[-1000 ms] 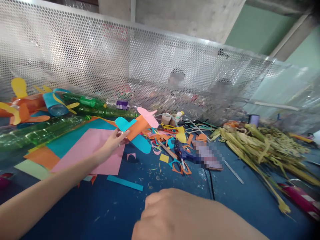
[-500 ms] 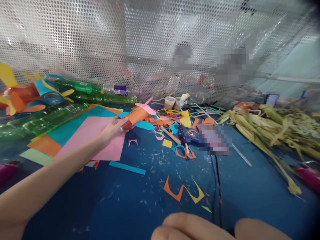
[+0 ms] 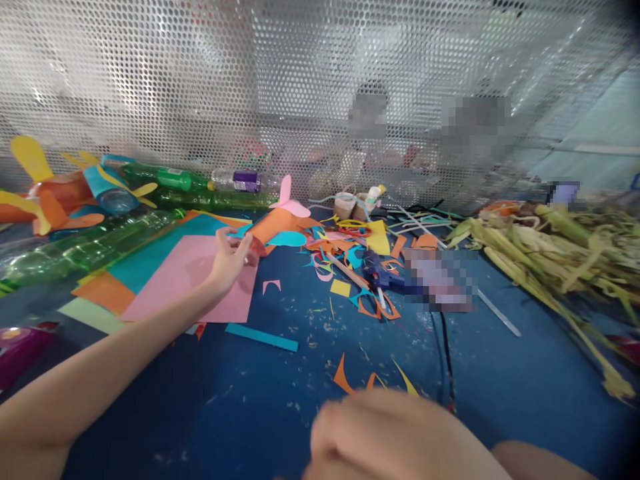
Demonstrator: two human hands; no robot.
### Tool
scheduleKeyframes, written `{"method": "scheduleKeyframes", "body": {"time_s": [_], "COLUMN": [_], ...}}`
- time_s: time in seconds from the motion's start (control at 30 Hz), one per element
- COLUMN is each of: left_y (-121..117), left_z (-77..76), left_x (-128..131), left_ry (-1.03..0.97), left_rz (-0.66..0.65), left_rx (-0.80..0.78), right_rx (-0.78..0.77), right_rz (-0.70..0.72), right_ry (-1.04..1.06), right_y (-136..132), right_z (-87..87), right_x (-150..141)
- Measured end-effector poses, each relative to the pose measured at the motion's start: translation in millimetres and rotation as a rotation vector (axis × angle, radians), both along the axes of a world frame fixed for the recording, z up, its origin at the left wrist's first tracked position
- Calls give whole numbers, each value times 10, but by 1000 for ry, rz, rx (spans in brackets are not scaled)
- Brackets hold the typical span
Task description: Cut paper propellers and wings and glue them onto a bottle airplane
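Observation:
An orange paper plane (image 3: 274, 225) with blue wings and a pink tail rests at the far edge of the pink paper sheet (image 3: 173, 283). Its near end shows a clear bottle bottom. Beside that end, my left hand (image 3: 229, 261) has its fingers apart, the thumb close to the bottle bottom; whether they touch I cannot tell. My right hand (image 3: 387, 433) is curled into a fist low in front, somewhat blurred, its fingertips hidden. Just beyond it lie orange paper offcuts (image 3: 343, 375) and a yellow one, partly covered by the fist.
Green plastic bottles (image 3: 95, 243) and other paper-winged bottle planes (image 3: 60, 190) lie at left. Paper scraps, a blue glue gun (image 3: 385, 275), a pixelated phone (image 3: 440, 283) and dry corn husks (image 3: 540, 247) spread rightward. A perforated metal panel (image 3: 300, 87) stands behind; blurred people show through it.
The orange plane has come down from the air onto the table and turned a little. My left hand's fingers have loosened from it. The view has tilted downward.

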State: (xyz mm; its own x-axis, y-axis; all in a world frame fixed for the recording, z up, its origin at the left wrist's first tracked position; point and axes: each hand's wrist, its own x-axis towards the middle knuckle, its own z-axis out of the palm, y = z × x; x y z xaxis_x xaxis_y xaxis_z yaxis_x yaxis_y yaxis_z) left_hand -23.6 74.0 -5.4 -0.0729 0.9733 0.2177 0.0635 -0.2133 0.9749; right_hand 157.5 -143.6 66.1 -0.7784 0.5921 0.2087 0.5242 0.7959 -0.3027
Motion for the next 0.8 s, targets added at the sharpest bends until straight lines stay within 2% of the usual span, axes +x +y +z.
{"method": "scheduleKeyframes", "body": {"time_s": [0.07, 0.1, 0.17, 0.3, 0.4, 0.57, 0.7, 0.8], "left_y": [-36, -55, -91, -137, -146, -147, -166, -190], "left_z": [7, 9, 12, 18, 16, -19, -27, -3], "left_x": [15, 22, 34, 52, 58, 48, 22, 5], "left_ry": [-7, -2, 15, 34, 58, 224, 437, 584], "left_rz": [-26, -36, -53, -66, -101, -120, -62, 27], "left_rx": [11, 13, 19, 4, -1, 38, 106, 218], "right_rx": [119, 163, 186, 244, 246, 178, 180, 210], "right_rz": [-65, -148, -335, -619, -731, -724, -729, -798], "right_ry": [-79, -108, -181, -262, -278, -280, -284, -278], "right_y": [139, 256, 568, 1237, 1529, 1657, 1665, 1660], "right_z": [364, 470, 509, 182, -65, -233, -241, -200], "right_x": [-23, 5, 140, 570, 842, 1026, 1039, 1084]}}
